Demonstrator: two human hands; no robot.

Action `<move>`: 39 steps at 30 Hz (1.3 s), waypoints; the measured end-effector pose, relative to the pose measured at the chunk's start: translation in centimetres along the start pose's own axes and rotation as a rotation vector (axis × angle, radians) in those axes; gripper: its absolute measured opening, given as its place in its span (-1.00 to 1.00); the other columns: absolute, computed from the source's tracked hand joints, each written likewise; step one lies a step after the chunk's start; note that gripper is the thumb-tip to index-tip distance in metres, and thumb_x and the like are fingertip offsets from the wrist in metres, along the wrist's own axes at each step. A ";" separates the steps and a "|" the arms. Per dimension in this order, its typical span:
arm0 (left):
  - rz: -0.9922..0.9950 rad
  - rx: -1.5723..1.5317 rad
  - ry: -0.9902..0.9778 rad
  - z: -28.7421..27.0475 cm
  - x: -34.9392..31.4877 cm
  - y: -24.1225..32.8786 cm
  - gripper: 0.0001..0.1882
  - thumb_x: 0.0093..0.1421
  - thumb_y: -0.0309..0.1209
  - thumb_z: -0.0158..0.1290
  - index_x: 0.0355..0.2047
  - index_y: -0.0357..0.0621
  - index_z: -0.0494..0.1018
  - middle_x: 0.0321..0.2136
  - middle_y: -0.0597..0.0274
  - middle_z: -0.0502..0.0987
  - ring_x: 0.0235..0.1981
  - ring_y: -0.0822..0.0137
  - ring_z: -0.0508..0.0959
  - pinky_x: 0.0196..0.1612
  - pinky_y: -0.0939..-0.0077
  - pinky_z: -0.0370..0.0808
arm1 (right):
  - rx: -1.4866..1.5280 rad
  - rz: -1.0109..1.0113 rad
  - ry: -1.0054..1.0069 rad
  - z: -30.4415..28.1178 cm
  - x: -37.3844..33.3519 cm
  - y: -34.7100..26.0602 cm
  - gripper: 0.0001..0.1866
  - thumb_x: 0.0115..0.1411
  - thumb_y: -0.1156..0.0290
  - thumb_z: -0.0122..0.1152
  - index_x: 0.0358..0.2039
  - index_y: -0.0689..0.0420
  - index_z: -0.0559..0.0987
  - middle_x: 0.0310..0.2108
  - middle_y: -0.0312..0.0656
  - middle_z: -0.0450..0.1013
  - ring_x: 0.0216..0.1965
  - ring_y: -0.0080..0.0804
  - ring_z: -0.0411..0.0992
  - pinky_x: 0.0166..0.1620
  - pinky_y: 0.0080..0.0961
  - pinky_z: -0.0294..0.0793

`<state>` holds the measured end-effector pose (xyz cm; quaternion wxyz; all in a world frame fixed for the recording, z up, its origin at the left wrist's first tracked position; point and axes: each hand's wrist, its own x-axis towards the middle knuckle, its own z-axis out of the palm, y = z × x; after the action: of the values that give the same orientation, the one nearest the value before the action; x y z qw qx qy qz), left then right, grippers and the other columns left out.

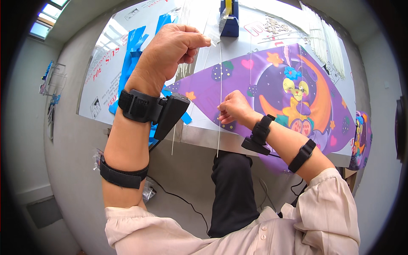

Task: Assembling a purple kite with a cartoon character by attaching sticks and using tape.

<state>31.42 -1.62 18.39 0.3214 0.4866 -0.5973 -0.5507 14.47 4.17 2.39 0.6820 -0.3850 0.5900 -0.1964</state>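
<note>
My right hand (234, 109) is closed in a pinch on a thin white rod (220, 76). The rod runs lengthwise toward me, its near end past the table edge. Under it lies a purple kite sail (199, 91) printed with a cartoon rabbit on an orange moon. Farther off and to the left, my left hand (172, 49) is raised above the table, thumb and forefinger pressed together. At their tips is a see-through strip (215, 39) that looks like clear tape. A blue tape dispenser (230, 26) stands just beyond it.
Blue plastic strips (132, 53) lie at the left on the printed table sheet (98, 87). Bundled white rods (325, 46) lie at the far right, beside a pile of small beige pieces (276, 25). Another printed sail (361, 138) hangs past the right edge.
</note>
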 end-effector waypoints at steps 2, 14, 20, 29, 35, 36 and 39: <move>-0.026 -0.013 0.000 0.0 -0.2 -0.2 -0.86 0.09 -0.41 0.16 -0.42 -0.24 0.51 -0.64 0.39 0.38 -0.62 0.58 0.35 -0.51 0.75 0.34 | -0.011 -0.013 -0.004 -0.1 -0.1 0.4 -0.84 0.10 0.61 0.11 -0.58 0.42 0.44 -0.62 -0.04 0.42 -0.60 -0.32 0.53 -0.60 -0.46 0.62; -0.048 -0.069 0.050 1.4 -0.7 -1.1 -0.86 0.07 -0.42 0.19 -0.43 -0.24 0.52 -0.65 0.40 0.38 -0.64 0.57 0.35 -0.51 0.73 0.37 | -0.074 0.006 0.043 0.7 -0.3 0.2 -0.86 0.05 0.66 0.06 -0.62 0.43 0.44 -0.63 0.04 0.46 -0.62 -0.27 0.54 -0.63 -0.45 0.61; -0.064 -0.039 0.067 1.3 -0.8 -1.8 -0.87 0.08 -0.42 0.18 -0.44 -0.23 0.51 -0.65 0.40 0.39 -0.63 0.58 0.35 -0.50 0.73 0.36 | -0.405 -0.121 0.095 0.1 1.4 -1.1 -0.80 0.09 0.60 0.03 -0.56 0.51 0.50 -0.64 0.11 0.50 -0.62 -0.19 0.55 -0.60 -0.43 0.60; 0.004 -0.153 0.059 1.7 -1.1 -2.6 -0.88 0.10 -0.45 0.11 -0.45 -0.26 0.46 -0.63 0.37 0.38 -0.61 0.57 0.32 -0.47 0.70 0.33 | -0.718 -0.661 0.742 -9.1 11.7 -10.1 -0.56 -0.01 0.22 0.39 -0.34 0.37 0.50 -0.32 0.21 0.50 -0.16 0.05 0.49 -0.07 -0.25 0.48; -0.001 -0.141 0.146 2.1 -2.3 -3.4 -0.90 0.12 -0.48 0.04 -0.47 -0.27 0.43 -0.62 0.35 0.38 -0.57 0.55 0.34 -0.42 0.67 0.30 | -0.819 -0.745 0.734 -11.0 16.0 -12.7 -0.59 -0.03 0.17 0.40 -0.36 0.26 0.54 -0.30 0.11 0.52 -0.18 0.03 0.50 -0.08 -0.25 0.47; -0.015 -0.166 0.158 2.4 -2.4 -3.7 -0.90 0.12 -0.48 0.04 -0.47 -0.27 0.43 -0.62 0.35 0.38 -0.57 0.55 0.34 -0.42 0.67 0.29 | -0.814 -0.767 0.709 -11.6 16.8 -12.4 -0.60 -0.03 0.16 0.39 -0.37 0.24 0.54 -0.30 0.11 0.52 -0.19 0.03 0.49 -0.08 -0.25 0.47; -0.033 -0.170 0.157 2.2 -1.7 -5.1 -0.90 0.12 -0.49 0.05 -0.47 -0.28 0.43 -0.61 0.34 0.39 -0.57 0.55 0.34 -0.41 0.66 0.28 | -0.725 -0.639 0.649 -11.1 17.9 -13.4 -0.80 0.06 0.36 0.30 -0.41 0.23 0.55 -0.58 -0.13 0.54 -0.56 -0.46 0.53 -0.37 -0.48 0.51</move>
<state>31.08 1.16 13.25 0.3981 0.5089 -0.5132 -0.5650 10.39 -20.43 0.76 0.1979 -0.6731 0.6529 -0.2857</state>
